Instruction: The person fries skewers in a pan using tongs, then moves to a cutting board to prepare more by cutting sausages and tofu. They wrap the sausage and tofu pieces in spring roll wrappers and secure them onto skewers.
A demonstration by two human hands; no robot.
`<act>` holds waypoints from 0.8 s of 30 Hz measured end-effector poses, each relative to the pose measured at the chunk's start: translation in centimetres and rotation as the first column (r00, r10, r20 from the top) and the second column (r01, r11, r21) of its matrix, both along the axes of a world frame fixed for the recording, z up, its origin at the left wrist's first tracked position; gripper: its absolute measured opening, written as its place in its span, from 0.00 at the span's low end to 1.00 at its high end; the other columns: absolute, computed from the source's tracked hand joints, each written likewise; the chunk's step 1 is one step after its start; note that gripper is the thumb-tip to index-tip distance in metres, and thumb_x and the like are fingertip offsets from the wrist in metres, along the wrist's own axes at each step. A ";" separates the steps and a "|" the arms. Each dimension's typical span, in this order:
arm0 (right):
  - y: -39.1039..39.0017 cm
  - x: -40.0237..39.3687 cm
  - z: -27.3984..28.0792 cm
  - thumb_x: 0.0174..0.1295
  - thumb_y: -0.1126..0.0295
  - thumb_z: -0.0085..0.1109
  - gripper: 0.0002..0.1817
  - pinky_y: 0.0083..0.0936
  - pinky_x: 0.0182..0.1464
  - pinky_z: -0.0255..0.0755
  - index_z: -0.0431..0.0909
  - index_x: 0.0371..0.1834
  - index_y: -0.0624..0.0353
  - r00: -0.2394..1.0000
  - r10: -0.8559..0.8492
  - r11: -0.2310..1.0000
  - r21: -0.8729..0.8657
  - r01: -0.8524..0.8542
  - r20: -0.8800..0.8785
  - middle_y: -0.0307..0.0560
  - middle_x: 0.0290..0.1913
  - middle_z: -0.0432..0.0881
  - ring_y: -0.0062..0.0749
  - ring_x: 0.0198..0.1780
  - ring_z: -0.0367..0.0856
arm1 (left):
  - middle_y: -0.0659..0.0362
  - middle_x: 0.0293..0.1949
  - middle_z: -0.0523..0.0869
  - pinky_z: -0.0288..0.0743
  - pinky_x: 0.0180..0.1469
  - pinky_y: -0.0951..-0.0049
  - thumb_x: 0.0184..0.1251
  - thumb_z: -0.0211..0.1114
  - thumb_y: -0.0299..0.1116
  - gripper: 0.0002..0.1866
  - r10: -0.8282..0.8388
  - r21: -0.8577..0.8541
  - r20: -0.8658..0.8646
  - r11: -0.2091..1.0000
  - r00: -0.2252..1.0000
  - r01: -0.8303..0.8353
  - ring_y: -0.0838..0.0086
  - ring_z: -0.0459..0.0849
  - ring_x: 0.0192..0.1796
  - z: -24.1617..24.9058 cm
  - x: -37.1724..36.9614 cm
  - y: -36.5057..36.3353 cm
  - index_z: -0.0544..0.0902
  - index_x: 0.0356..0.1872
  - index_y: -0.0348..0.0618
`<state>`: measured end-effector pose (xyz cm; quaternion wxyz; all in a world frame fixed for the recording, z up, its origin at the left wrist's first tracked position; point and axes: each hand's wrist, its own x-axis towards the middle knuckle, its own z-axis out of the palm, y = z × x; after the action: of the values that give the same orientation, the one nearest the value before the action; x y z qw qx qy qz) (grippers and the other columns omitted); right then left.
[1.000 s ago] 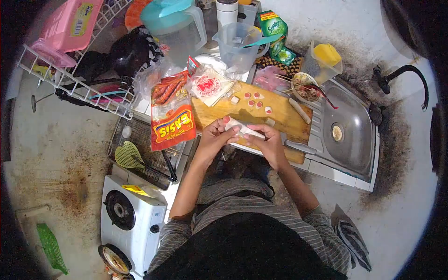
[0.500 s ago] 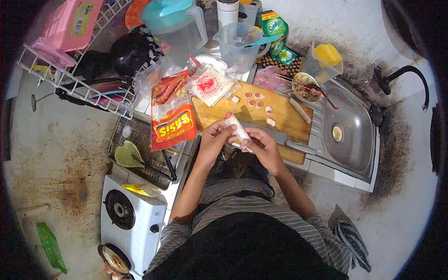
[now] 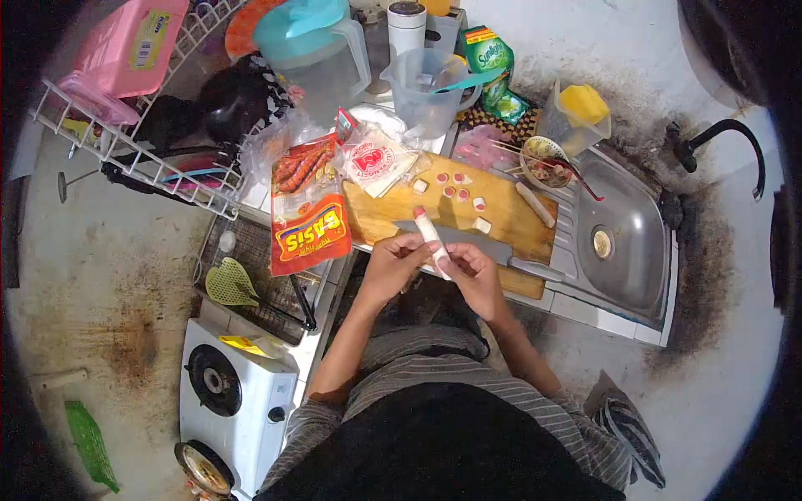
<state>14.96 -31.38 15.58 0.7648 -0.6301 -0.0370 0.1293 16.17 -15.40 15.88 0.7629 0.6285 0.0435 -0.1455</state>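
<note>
Both my hands hold a pink sausage wrapped in a thin white skin point(image 3: 427, 230), just in front of the cutting board's near edge. My left hand point(image 3: 391, 271) pinches its middle from the left, while my right hand point(image 3: 474, 282) closes on its lower end. The pink tip sticks out at the top. On the wooden cutting board point(image 3: 380, 210) are several cut pieces of wrapped sausage point(image 3: 462, 194) and one whole wrapped roll point(image 3: 535, 204). A knife point(image 3: 536, 268) lies along the board's near side, its blade partly behind my right hand.
Left on the board sits a packet of white skins point(image 3: 376, 164), beside a red sausage bag point(image 3: 311, 230). Right are a bowl with skewers point(image 3: 547, 154) and a steel sink point(image 3: 622, 267). A stove point(image 3: 242, 392) stands lower left; a clear jug point(image 3: 426, 92) is behind the board.
The wrapped sausage has turned more upright. My left fingers have shifted from near its upper end down to its middle, so more of the roll shows.
</note>
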 end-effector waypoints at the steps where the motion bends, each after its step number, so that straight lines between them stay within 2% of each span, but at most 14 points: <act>1: 0.1 -0.1 0.2 0.55 0.76 0.60 0.13 0.16 0.40 0.70 0.70 0.41 0.65 0.999 -0.007 1.000 -0.001 0.007 -0.052 0.43 0.37 0.79 0.19 0.38 0.76 | 0.66 0.26 0.80 0.68 0.33 0.86 0.60 0.62 0.29 0.08 -0.007 -0.032 0.061 0.999 0.998 0.009 0.87 0.73 0.28 0.1 0.0 0.0 0.81 0.37 0.36; 3: 0.3 -0.3 0.1 0.57 0.76 0.58 0.10 0.16 0.40 0.70 0.70 0.40 0.64 0.999 -0.015 1.000 0.007 0.015 -0.032 0.42 0.37 0.78 0.19 0.38 0.76 | 0.66 0.26 0.79 0.67 0.32 0.86 0.62 0.60 0.30 0.09 -0.012 -0.062 0.123 0.998 0.992 0.020 0.87 0.72 0.28 0.2 -0.1 -0.2 0.81 0.39 0.37; 5: 0.7 -0.5 -0.2 0.58 0.76 0.56 0.07 0.16 0.40 0.69 0.71 0.39 0.64 1.000 -0.025 1.000 0.018 0.025 -0.011 0.41 0.36 0.78 0.19 0.38 0.76 | 0.66 0.29 0.77 0.66 0.36 0.85 0.65 0.56 0.33 0.12 0.014 0.023 0.156 1.000 0.988 -0.018 0.86 0.71 0.30 0.4 -0.3 -0.7 0.80 0.43 0.37; 8: 0.3 -0.9 0.2 0.56 0.73 0.59 0.10 0.22 0.40 0.69 0.71 0.39 0.64 1.000 -0.004 0.997 0.081 0.004 0.004 0.43 0.33 0.78 0.26 0.36 0.77 | 0.63 0.32 0.74 0.65 0.39 0.82 0.67 0.53 0.34 0.13 -0.011 0.097 0.190 0.995 0.982 -0.008 0.83 0.71 0.33 0.2 -0.2 -0.8 0.79 0.43 0.37; 9: -0.9 -0.9 1.7 0.55 0.71 0.60 0.13 0.26 0.42 0.68 0.71 0.41 0.64 0.949 0.075 0.940 -0.339 0.035 0.307 0.46 0.35 0.77 0.33 0.38 0.76 | 0.62 0.33 0.73 0.64 0.40 0.81 0.68 0.52 0.34 0.13 -0.019 0.134 0.208 0.991 0.978 -0.009 0.81 0.70 0.35 0.2 -0.2 -0.8 0.79 0.44 0.36; 10: -2.1 -1.1 2.6 0.53 0.70 0.62 0.16 0.30 0.44 0.67 0.70 0.42 0.64 0.816 0.264 0.720 -0.668 0.189 0.515 0.50 0.36 0.76 0.39 0.39 0.75 | 0.62 0.33 0.73 0.64 0.40 0.81 0.68 0.52 0.34 0.13 -0.023 0.136 0.201 0.991 0.979 -0.005 0.81 0.70 0.35 0.2 0.0 -0.4 0.79 0.44 0.36; 11: -3.3 -1.3 2.6 0.49 0.64 0.63 0.21 0.39 0.52 0.61 0.70 0.44 0.63 0.803 0.229 0.615 -0.721 0.319 0.551 0.55 0.40 0.72 0.50 0.44 0.69 | 0.60 0.31 0.72 0.64 0.38 0.80 0.67 0.52 0.34 0.12 -0.039 0.275 0.293 0.961 0.955 -0.045 0.79 0.70 0.34 0.2 0.4 0.2 0.79 0.43 0.37; 12: -4.8 -1.2 2.5 0.49 0.64 0.63 0.22 0.40 0.52 0.62 0.70 0.45 0.63 0.803 0.264 0.429 -0.811 0.398 0.534 0.56 0.42 0.71 0.50 0.45 0.69 | 0.57 0.28 0.72 0.64 0.37 0.79 0.66 0.53 0.34 0.12 -0.069 0.399 0.383 0.912 0.921 -0.098 0.77 0.71 0.32 0.2 0.9 0.9 0.79 0.43 0.37; 13: -6.3 -1.0 2.5 0.48 0.63 0.62 0.24 0.40 0.52 0.62 0.70 0.47 0.63 0.807 0.298 0.221 -0.860 0.460 0.509 0.56 0.43 0.70 0.50 0.46 0.68 | 0.53 0.26 0.70 0.64 0.34 0.73 0.64 0.55 0.33 0.11 -0.119 0.494 0.426 0.861 0.897 -0.121 0.69 0.71 0.29 -0.3 1.3 1.6 0.78 0.41 0.36; 14: -7.5 -1.0 2.4 0.48 0.63 0.62 0.24 0.40 0.52 0.62 0.70 0.47 0.63 0.810 0.295 0.219 -0.861 0.459 0.506 0.56 0.43 0.70 0.50 0.46 0.68 | 0.53 0.26 0.70 0.64 0.34 0.73 0.64 0.55 0.33 0.11 -0.122 0.494 0.424 0.862 0.898 -0.115 0.69 0.71 0.29 0.2 1.4 1.9 0.78 0.41 0.36; 17: -9.9 -1.0 1.6 0.48 0.65 0.60 0.24 0.42 0.52 0.62 0.69 0.49 0.63 0.869 0.310 0.205 -0.920 0.335 0.386 0.55 0.46 0.69 0.49 0.49 0.67 | 0.50 0.26 0.71 0.64 0.30 0.65 0.62 0.57 0.31 0.10 -0.187 0.677 0.397 0.721 0.898 -0.149 0.60 0.72 0.26 2.2 1.6 2.2 0.78 0.38 0.34; 19: -10.6 -1.1 0.4 0.49 0.67 0.58 0.22 0.41 0.51 0.64 0.69 0.49 0.63 0.911 0.293 0.199 -0.951 0.238 0.289 0.54 0.45 0.70 0.48 0.48 0.68 | 0.50 0.26 0.72 0.65 0.30 0.65 0.61 0.57 0.30 0.10 -0.182 0.669 0.426 0.722 0.886 -0.174 0.60 0.73 0.27 1.4 2.0 2.3 0.78 0.38 0.34; 22: -11.0 -1.3 0.4 0.51 0.68 0.55 0.19 0.39 0.50 0.65 0.69 0.47 0.63 0.877 0.365 0.177 -0.948 0.265 0.313 0.55 0.44 0.70 0.49 0.47 0.68 | 0.49 0.29 0.73 0.67 0.33 0.65 0.60 0.58 0.27 0.09 -0.195 0.681 0.479 0.698 0.856 -0.222 0.59 0.74 0.29 1.0 2.3 2.3 0.79 0.38 0.33; 24: -10.9 -2.4 1.7 0.52 0.71 0.54 0.17 0.40 0.48 0.66 0.68 0.46 0.63 0.887 0.357 0.165 -0.954 0.249 0.293 0.54 0.43 0.70 0.49 0.46 0.69 | 0.52 0.29 0.72 0.66 0.31 0.70 0.59 0.60 0.27 0.10 -0.170 0.655 0.568 0.686 0.805 -0.318 0.64 0.73 0.29 1.0 2.2 2.2 0.79 0.40 0.34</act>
<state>12.59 -42.26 17.27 0.1354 -0.9799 -0.1467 -0.0017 18.41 -13.17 16.86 0.4314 0.8871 -0.1139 0.1182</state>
